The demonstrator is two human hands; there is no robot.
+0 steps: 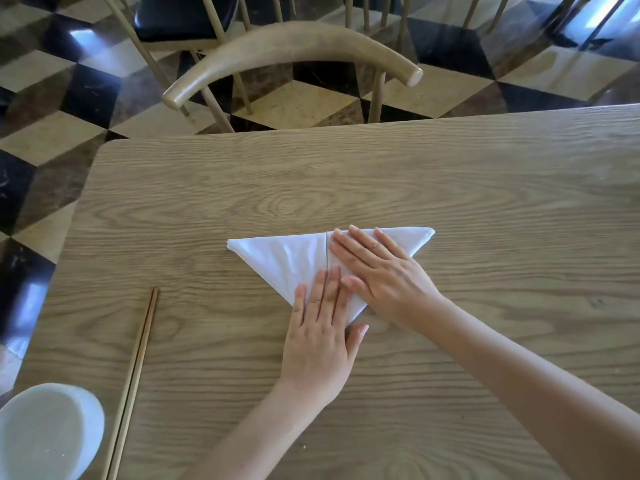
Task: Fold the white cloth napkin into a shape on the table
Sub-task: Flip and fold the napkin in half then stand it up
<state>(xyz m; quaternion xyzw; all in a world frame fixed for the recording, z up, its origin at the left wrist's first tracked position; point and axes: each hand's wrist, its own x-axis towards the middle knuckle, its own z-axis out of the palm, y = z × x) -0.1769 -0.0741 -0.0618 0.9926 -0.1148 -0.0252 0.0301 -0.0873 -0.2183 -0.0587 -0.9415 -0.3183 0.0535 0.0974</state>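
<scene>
The white cloth napkin (284, 261) lies flat on the wooden table (381, 181) as a triangle that points toward me, with a straight seam down its middle. My left hand (320, 327) lies flat with straight fingers on the triangle's near tip. My right hand (377, 271) presses flat on the right half, its fingertips reaching the far edge. The hands hide the near tip and much of the right flap.
A pair of wooden chopsticks (133, 379) lies to the left of the napkin. A white bowl (45, 431) stands at the near left corner. A wooden chair (287, 53) stands beyond the table's far edge, on a checkered floor.
</scene>
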